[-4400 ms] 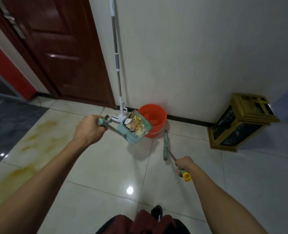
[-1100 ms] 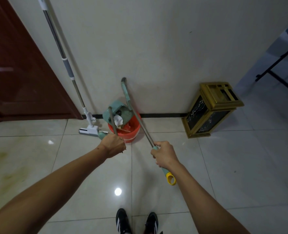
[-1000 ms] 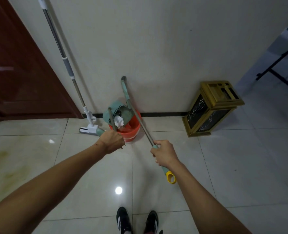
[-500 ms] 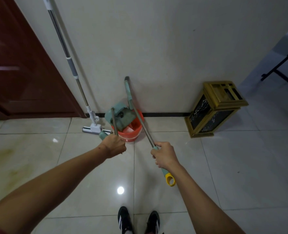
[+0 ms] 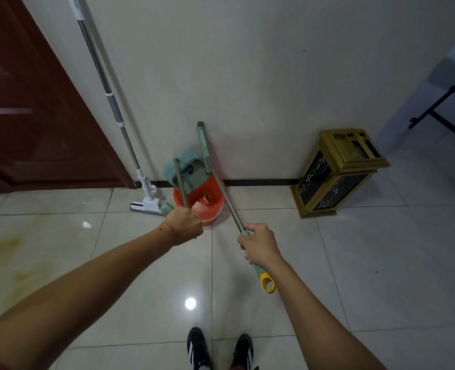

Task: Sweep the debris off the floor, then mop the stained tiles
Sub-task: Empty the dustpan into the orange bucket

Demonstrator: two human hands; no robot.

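My left hand (image 5: pixel 185 226) grips the metal handle of a teal dustpan (image 5: pixel 187 172), which is tipped upside down over an orange bucket (image 5: pixel 212 209) by the wall. Paper scraps lie inside the bucket. My right hand (image 5: pixel 259 244) holds the teal grip of a broom (image 5: pixel 221 190) whose head points up against the wall behind the bucket; its yellow end loop sticks out below my wrist. A mop (image 5: pixel 106 94) with a white head leans on the wall left of the bucket. Yellowish stains (image 5: pixel 10 260) mark the tiles at the far left.
A brown door (image 5: pixel 34 102) stands at the left. A gold and black box (image 5: pixel 338 172) sits on the floor by the wall to the right. Black stand legs (image 5: pixel 445 102) show at the far right. My shoes (image 5: pixel 221 351) are at the bottom on glossy white tiles.
The dustpan, full of debris 4.4 s ago, is now tipped over the bucket with scraps inside. The broom head has swung up against the wall. In the last second little has moved.
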